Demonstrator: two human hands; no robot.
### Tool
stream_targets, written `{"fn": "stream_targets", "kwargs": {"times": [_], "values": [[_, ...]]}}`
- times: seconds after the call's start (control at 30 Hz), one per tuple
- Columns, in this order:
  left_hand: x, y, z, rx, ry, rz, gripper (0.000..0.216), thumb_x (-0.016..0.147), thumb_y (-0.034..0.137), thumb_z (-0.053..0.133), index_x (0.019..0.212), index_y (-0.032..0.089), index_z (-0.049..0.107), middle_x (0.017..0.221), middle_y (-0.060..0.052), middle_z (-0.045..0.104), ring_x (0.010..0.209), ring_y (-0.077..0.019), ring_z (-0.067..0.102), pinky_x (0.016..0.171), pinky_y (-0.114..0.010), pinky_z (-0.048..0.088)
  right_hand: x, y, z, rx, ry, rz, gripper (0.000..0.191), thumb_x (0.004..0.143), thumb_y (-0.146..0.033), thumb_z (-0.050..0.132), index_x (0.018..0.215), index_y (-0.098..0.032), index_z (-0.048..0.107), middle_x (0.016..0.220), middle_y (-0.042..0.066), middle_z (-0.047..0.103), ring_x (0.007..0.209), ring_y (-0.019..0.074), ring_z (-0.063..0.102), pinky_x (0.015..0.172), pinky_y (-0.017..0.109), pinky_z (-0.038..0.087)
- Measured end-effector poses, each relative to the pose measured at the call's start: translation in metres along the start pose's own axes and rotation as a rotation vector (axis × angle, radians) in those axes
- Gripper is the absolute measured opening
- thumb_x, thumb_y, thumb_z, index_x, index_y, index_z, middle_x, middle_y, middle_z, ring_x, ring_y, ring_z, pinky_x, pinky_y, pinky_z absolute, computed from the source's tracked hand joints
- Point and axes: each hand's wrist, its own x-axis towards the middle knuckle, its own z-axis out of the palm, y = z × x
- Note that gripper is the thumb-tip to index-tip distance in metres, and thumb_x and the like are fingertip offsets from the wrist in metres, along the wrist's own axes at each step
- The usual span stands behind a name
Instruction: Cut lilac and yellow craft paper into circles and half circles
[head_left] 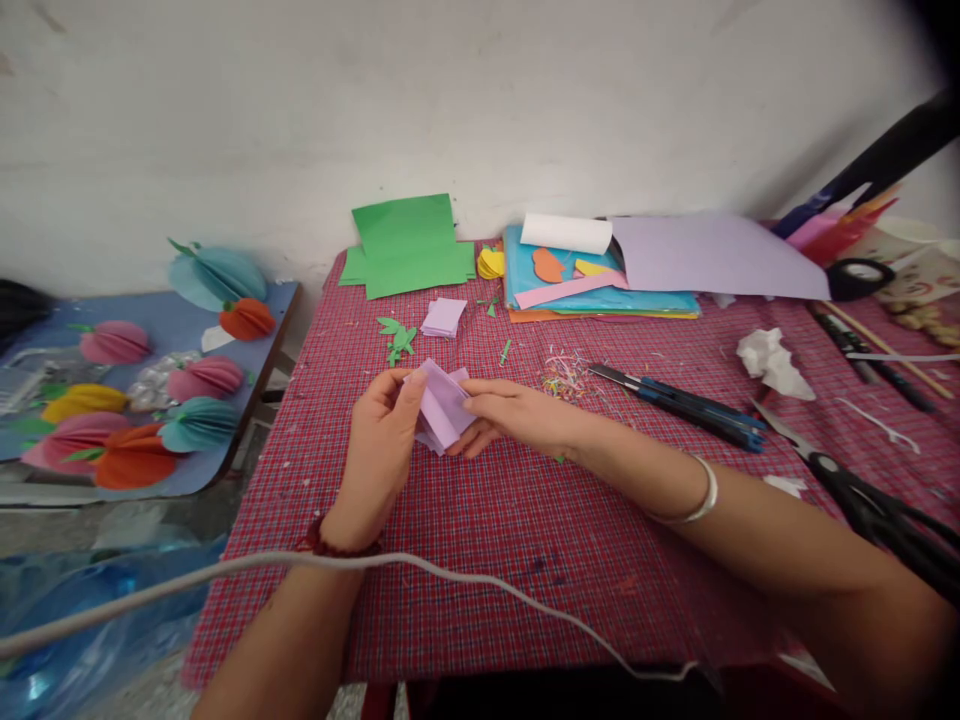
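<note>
Lilac folded paper [446, 405] sits between the left fingers [409, 402] and right fingers [487, 395], both sets grasping it just above the bench [420, 630]. One stack of lilac squares [444, 317] lies just beyond the fingers, with green cut pieces [397, 341] to its left. To the right of the fingers are one pile of coloured shreds [566, 372], one blue-and-black cutter [675, 405], one crumpled white tissue [772, 362] and one pair of scissors [862, 490]. Well to their left, a blue side table [281, 300] carries eight segmented paper balls [142, 458]: three pink, two orange, two blue-toned, one yellow. The held paper's long fold slants from far left to near right, one end toward the person. At the far right of the fingers stands a patterned container [919, 265], its contents too blurred to tell.
</note>
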Motion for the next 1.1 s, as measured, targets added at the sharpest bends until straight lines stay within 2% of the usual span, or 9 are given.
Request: {"fn": "stream_targets", "kwargs": {"times": [0.23, 0.4, 0.5, 0.57, 0.67, 0.77, 0.87, 0.97, 1.1], "values": [[0.001, 0.003, -0.002, 0.283, 0.061, 0.046, 0.035, 0.077, 0.045, 0.066, 0.064, 0.017, 0.049, 0.057, 0.005, 0.046, 0.05, -0.0073, 0.04, 0.046, -0.019, 0.034, -0.003, -0.004, 0.009, -0.404, -0.029, -0.15, 0.03, 0.086, -0.042, 0.054, 0.098, -0.014, 0.05, 0.087, 0.006, 0.062, 0.07, 0.0139, 0.06, 0.061, 0.025, 0.051], [0.001, 0.01, -0.005, 0.263, 0.07, 0.058, 0.035, 0.082, 0.051, 0.057, 0.069, 0.019, 0.051, 0.06, 0.003, 0.048, 0.05, -0.0092, 0.044, 0.042, -0.02, 0.033, 0.001, -0.011, 0.01, -0.82, 0.19, -0.294, 0.01, 0.084, -0.016, 0.047, 0.09, -0.014, 0.056, 0.078, 0.003, 0.064, 0.066, 0.0127, 0.058, 0.062, 0.024, 0.046], [0.006, 0.017, -0.012, 0.115, 0.147, 0.107, 0.036, 0.088, 0.052, 0.044, 0.078, 0.018, 0.056, 0.073, -0.003, 0.058, 0.064, -0.0132, 0.056, 0.046, -0.021, 0.04, 0.004, -0.019, -0.002, -1.017, 0.354, -0.441, 0.025, 0.089, -0.012, 0.04, 0.103, -0.014, 0.061, 0.094, 0.006, 0.069, 0.082, 0.0165, 0.063, 0.073, 0.027, 0.047], [0.011, 0.02, -0.018, 0.098, 0.223, 0.16, 0.032, 0.088, 0.047, 0.046, 0.082, 0.018, 0.057, 0.08, -0.005, 0.061, 0.073, -0.015, 0.06, 0.055, -0.023, 0.045, 0.007, -0.02, -0.011, -1.17, 0.442, -0.542, 0.035, 0.092, -0.012, 0.037, 0.119, -0.015, 0.058, 0.114, 0.009, 0.066, 0.1, 0.0199, 0.062, 0.084, 0.031, 0.047], [0.016, 0.019, -0.023, 0.168, 0.254, 0.195, 0.022, 0.086, 0.038, 0.052, 0.081, 0.017, 0.057, 0.081, -0.004, 0.062, 0.076, -0.0147, 0.061, 0.066, -0.026, 0.048, 0.012, -0.008, -0.021, -1.441, 0.311, -0.604, 0.038, 0.094, -0.013, 0.038, 0.129, -0.016, 0.054, 0.132, 0.012, 0.057, 0.115, 0.0254, 0.055, 0.093, 0.039, 0.044], [0.018, 0.012, -0.024, 0.393, 0.124, 0.227, 0.023, 0.086, 0.04, 0.053, 0.088, 0.018, 0.059, 0.088, -0.005, 0.065, 0.082, -0.0164, 0.061, 0.074, -0.031, 0.048, 0.014, 0.008, -0.025, -1.594, 0.159, -0.544, 0.042, 0.091, -0.011, 0.042, 0.133, -0.015, 0.051, 0.137, 0.015, 0.052, 0.117, 0.0285, 0.054, 0.095, 0.044, 0.044], [0.016, 0.003, -0.022, 0.7, -0.062, 0.291, 0.037, 0.084, 0.046, 0.054, 0.108, 0.018, 0.058, 0.11, -0.01, 0.064, 0.101, -0.0221, 0.06, 0.088, -0.039, 0.046, 0.01, 0.011, -0.027, -1.56, 0.172, -0.521, 0.049, 0.088, -0.007, 0.043, 0.136, -0.012, 0.046, 0.138, 0.015, 0.051, 0.119, 0.0264, 0.052, 0.099, 0.042, 0.042], [0.011, -0.006, -0.016, 1.023, -0.224, 0.386, 0.064, 0.076, 0.051, 0.062, 0.128, 0.017, 0.049, 0.132, -0.015, 0.054, 0.121, -0.0295, 0.048, 0.101, -0.048, 0.037, 0.006, 0.005, -0.028, -1.489, 0.205, -0.514, 0.05, 0.085, -0.005, 0.042, 0.135, -0.011, 0.046, 0.135, 0.014, 0.053, 0.118, 0.0246, 0.053, 0.1, 0.04, 0.042], [0.003, -0.012, -0.007, 1.355, -0.328, 0.463, 0.082, 0.067, 0.053, 0.069, 0.137, 0.02, 0.042, 0.143, -0.016, 0.043, 0.131, -0.0356, 0.037, 0.108, -0.058, 0.022, 0.0, -0.002, -0.03, -1.397, 0.265, -0.454, 0.044, 0.083, -0.004, 0.044, 0.125, -0.01, 0.055, 0.123, 0.014, 0.061, 0.111, 0.0241, 0.057, 0.097, 0.04, 0.045]]}}
